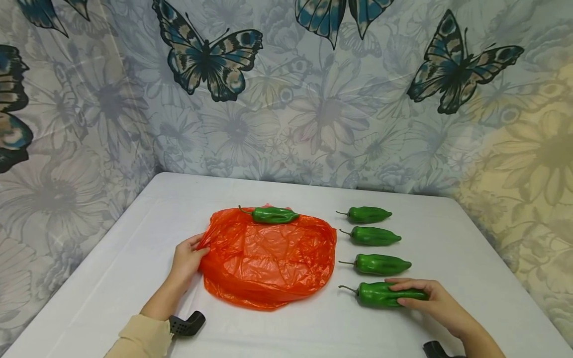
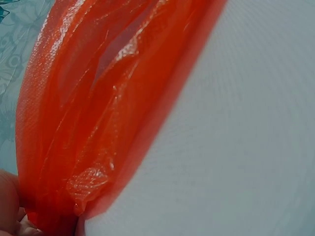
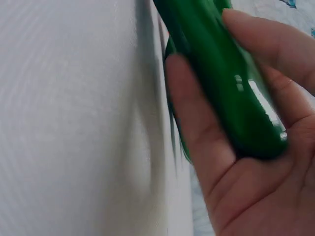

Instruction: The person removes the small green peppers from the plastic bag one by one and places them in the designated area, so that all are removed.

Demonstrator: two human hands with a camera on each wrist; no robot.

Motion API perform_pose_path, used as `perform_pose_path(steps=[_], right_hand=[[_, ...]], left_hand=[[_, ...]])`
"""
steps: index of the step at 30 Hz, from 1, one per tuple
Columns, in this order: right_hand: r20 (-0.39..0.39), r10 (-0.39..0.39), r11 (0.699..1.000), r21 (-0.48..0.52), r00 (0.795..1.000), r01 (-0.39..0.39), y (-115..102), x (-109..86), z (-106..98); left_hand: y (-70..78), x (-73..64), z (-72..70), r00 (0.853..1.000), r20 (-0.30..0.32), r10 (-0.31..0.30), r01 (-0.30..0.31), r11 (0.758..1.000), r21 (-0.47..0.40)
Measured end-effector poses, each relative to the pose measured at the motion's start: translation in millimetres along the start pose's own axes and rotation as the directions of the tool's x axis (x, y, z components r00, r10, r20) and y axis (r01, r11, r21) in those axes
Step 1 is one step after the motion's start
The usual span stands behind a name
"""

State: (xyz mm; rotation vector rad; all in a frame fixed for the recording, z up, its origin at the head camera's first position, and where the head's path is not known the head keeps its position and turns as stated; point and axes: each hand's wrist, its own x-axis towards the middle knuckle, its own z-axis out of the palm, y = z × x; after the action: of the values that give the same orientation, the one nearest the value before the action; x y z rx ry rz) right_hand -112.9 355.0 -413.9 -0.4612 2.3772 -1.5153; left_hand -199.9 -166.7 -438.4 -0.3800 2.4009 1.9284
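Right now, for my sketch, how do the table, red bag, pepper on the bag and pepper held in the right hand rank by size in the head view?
1. Table
2. Red bag
3. Unranked: held pepper and pepper on the bag; the held one looks bigger but lies nearer the camera.

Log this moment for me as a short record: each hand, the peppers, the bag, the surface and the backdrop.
Left hand: pinches the left edge of the red bag
Right hand: grips the nearest pepper near its tip
Right of bag: nearest pepper, then second pepper, third pepper, fourth pepper, stems toward bag
On bag: fifth pepper, at the far edge
Pepper color: green
Surface: white table
Backdrop: butterfly-and-flower print
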Motion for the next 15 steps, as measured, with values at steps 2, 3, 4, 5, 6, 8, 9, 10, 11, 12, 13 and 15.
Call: perform_pose_path(steps=[2,3,4,5,6,8,9,10,11,12,13,15], right_hand=[[0.003,-0.012,1.000,-0.001,1.000,0.012,0.8,0.5,0.4],[0.002,-0.018,1.000,-0.003,1.000,0.018,1.2,0.8,0.6],[0.006,-0.031,0.999,-0.010,1.000,0.031,1.7,0.9,0.7],[0.003,-0.034,0.999,-0.017,0.999,0.035,2.0,1.2,0.8],[-0.001,-0.037,0.999,-0.027,0.999,0.037,2.3,1.3,0.9],[-0.013,-0.040,0.998,-0.055,0.999,0.039,2.6,1.4,1.2],[-0.021,-0.040,0.997,-0.070,0.999,0.039,2.6,1.3,1.3],[-0.029,-0.041,0.995,-0.088,0.999,0.038,2.6,1.1,1.4],[-0.037,-0.041,0.994,-0.104,0.998,0.037,2.6,1.0,1.4],[-0.044,-0.041,0.992,-0.120,0.998,0.035,2.7,0.9,1.4],[-0.051,-0.040,0.991,-0.130,0.998,0.033,2.7,0.9,1.4],[-0.059,-0.037,0.989,-0.144,0.998,0.028,2.8,0.8,1.3]], left_hand=[[-0.2,-0.3,0.0,1.000,0.000,0.000,0.000,1.000,0.000],[-0.1,-0.4,-0.1,1.000,0.002,-0.001,0.001,1.000,0.001],[-0.2,-0.3,-0.2,1.000,0.003,-0.002,0.002,1.000,0.001],[-0.1,-0.4,-0.3,1.000,0.003,-0.002,0.002,1.000,0.002],[-0.1,-0.2,-0.4,1.000,0.005,-0.003,0.003,1.000,0.002],[0.0,0.3,-0.5,1.000,0.009,-0.005,0.005,1.000,0.000],[0.2,0.5,-0.4,1.000,0.011,-0.005,0.005,1.000,-0.001],[0.2,0.7,-0.5,1.000,0.012,-0.004,0.004,1.000,-0.002],[0.3,0.9,-0.5,1.000,0.013,-0.004,0.004,1.000,-0.003],[0.2,1.1,-0.5,1.000,0.014,-0.005,0.005,1.000,-0.004],[0.4,0.9,-0.5,1.000,0.014,-0.005,0.005,1.000,-0.004],[0.6,0.5,-0.5,1.000,0.013,-0.005,0.005,1.000,-0.003]])
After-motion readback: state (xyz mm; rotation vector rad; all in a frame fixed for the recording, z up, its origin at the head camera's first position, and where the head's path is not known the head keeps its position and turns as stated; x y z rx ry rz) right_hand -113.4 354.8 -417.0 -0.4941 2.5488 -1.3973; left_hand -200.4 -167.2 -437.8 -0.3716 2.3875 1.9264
